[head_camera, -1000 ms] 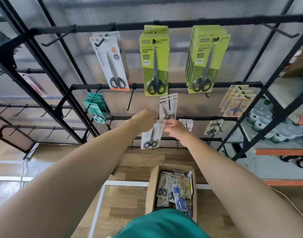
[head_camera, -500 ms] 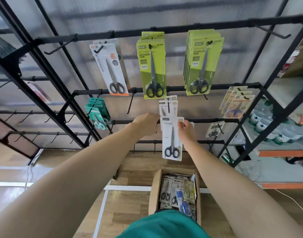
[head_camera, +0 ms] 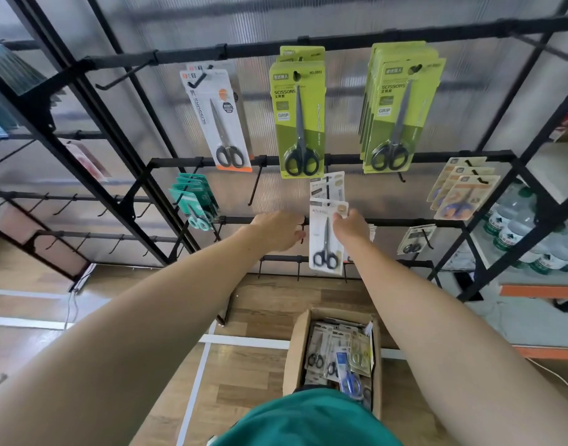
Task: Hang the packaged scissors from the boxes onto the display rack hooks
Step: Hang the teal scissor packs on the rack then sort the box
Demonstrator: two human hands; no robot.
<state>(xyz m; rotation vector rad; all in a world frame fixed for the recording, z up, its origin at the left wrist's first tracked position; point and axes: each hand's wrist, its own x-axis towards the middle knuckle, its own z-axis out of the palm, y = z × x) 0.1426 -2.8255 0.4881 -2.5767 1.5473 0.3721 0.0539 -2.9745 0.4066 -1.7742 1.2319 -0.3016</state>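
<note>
Nearest, a green garment fills the bottom edge and hides the near end of an open cardboard box standing on the wooden floor. The box holds a loose heap of carded scissors, some with black handles and one with blue; how many there are cannot be made out.

Further out, both bare arms reach to the black display rack. The right hand pinches the top right corner of a white scissors pack, which hangs upright in front of a rail with its black handles at the bottom. The left hand sits just left of the pack with its fingers curled at the rail; whether it grips the rail or a hook is hidden by the hand itself. A second white pack shows just above and behind the first, its lower part covered.

Beyond, green scissors packs and a white one with an orange base hang from the upper rail, teal packs at left, beige packs at right. Water bottles stand on a shelf at far right, partly cut off. A translucent ribbed wall backs the rack.
</note>
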